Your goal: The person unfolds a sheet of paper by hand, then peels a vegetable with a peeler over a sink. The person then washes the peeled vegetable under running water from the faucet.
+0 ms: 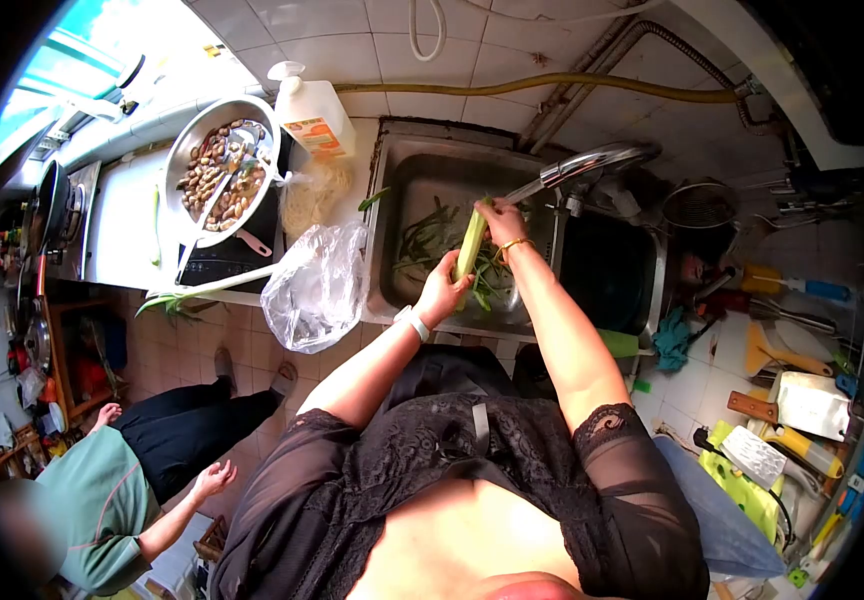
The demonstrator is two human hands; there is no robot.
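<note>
Over the steel sink [382, 200], both my hands are closed on a long pale green vegetable [471, 246]. My left hand [444, 288] grips its lower end, and my right hand [502, 222] holds its upper end close to the faucet [592, 165]. Green peel strips [427, 235] lie in the basin below, several of them under my hands. At the basin's left edge rests a small green piece [374, 199]. Whether water runs from the faucet I cannot tell.
Left of the sink are a clear plastic bag [317, 290], a leek [222, 285], a pan of shell-like food [222, 180] and a white bottle [312, 115]. Another person [112, 480] stands at lower left. Knives and tools [792, 360] crowd the right side.
</note>
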